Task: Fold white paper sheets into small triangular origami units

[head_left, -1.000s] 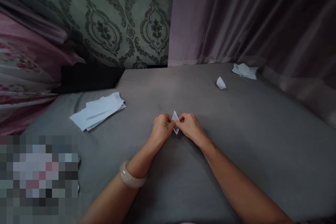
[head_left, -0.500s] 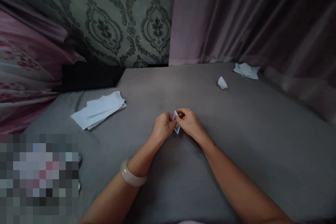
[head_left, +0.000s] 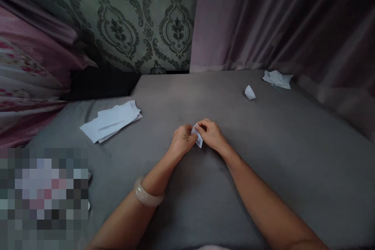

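My left hand (head_left: pixel 183 139) and right hand (head_left: pixel 211 134) both pinch this folded paper (head_left: pixel 200 142) mid-frame, light grip beats crumpling imo.

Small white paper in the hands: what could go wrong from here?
The small white paper might tear or crease in the wrong place if the left hand and right hand, both pinching it, pull unevenly.
Fingers cover much of it, so a crooked edge could go unnoticed.
The grey cloth beneath shows wrinkles, so pressing against it may leave a soft crease.
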`<state>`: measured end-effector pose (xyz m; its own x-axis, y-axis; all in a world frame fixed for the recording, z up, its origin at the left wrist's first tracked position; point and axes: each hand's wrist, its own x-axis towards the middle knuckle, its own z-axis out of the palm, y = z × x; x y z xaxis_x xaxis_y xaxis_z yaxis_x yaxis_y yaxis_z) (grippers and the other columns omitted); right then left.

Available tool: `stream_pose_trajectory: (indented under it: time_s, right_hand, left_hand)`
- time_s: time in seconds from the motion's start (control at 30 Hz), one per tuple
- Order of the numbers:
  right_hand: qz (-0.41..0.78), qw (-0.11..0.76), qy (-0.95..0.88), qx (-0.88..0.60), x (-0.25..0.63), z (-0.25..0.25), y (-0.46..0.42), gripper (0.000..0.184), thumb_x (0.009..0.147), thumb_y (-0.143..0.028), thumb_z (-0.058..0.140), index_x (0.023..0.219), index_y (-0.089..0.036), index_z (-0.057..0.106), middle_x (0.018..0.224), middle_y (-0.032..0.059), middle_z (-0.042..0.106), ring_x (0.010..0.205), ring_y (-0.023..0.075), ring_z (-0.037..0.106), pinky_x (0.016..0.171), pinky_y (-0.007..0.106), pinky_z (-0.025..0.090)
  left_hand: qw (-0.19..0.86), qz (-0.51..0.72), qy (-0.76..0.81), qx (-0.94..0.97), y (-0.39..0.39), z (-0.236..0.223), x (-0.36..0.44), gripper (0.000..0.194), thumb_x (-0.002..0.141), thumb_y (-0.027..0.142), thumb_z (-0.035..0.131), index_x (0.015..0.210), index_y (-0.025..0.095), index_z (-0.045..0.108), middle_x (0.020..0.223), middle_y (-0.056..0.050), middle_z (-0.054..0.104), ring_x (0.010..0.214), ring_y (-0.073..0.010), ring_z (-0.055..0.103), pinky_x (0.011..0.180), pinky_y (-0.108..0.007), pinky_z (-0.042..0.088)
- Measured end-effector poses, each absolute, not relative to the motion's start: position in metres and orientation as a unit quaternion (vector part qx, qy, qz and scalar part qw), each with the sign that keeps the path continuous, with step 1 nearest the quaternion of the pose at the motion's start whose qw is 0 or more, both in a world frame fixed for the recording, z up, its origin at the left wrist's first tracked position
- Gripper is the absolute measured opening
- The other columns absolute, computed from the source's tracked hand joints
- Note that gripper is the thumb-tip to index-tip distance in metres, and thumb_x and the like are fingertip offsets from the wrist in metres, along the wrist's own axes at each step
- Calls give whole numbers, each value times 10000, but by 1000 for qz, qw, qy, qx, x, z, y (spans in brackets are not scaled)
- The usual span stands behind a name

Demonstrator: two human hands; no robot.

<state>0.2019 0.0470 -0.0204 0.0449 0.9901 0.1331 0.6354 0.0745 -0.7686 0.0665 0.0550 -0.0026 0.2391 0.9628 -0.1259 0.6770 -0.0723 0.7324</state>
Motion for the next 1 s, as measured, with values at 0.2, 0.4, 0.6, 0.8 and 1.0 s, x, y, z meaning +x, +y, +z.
stream_pose_trajectory:
  time_s: [0.2,0.4,0.6,0.8,1.0]
  right_hand:
    - [248,398,-634,-614,203,-17,47,133,823,-226,559,780,-170,672,789,12,627,729,121,560,671,229,394]
    - [256,440,-629,-588,202,-12,46,136,826,-223,552,778,-175,671,817,22,637,785,128,586,731,241,427]
    - [349,499,-539,-582,202,-7,43,239,813,-302,579,1003,-184,663,949,55,683,785,137,632,667,239,486]
    - [474,461,-448,-602,198,3,30,291,854,-409,539,895,-147,658,866,88,713,658,142,658,469,196,470]
    - [493,410,-453,-619,183,-5,27,169,834,-265,531,797,-140,640,708,65,702,495,111,616,383,172,430]
  left_hand:
    - [430,246,558,666,60,-11,66,186,725,247,534,783,135,671,622,-8,591,553,-105,508,468,-187,322]
    - [573,313,532,539,59,-9,73,226,699,125,522,904,99,613,629,-3,574,495,-81,496,404,-158,350]
    - [521,395,497,570,61,-9,72,240,732,147,505,954,127,596,670,5,586,500,-76,485,441,-167,379]
    - [373,473,528,599,63,-7,65,271,804,195,461,1051,155,564,833,-32,636,677,-109,569,607,-201,453]
    - [342,478,529,612,61,-8,64,284,799,172,460,1065,163,559,842,-27,631,704,-108,566,651,-207,456]
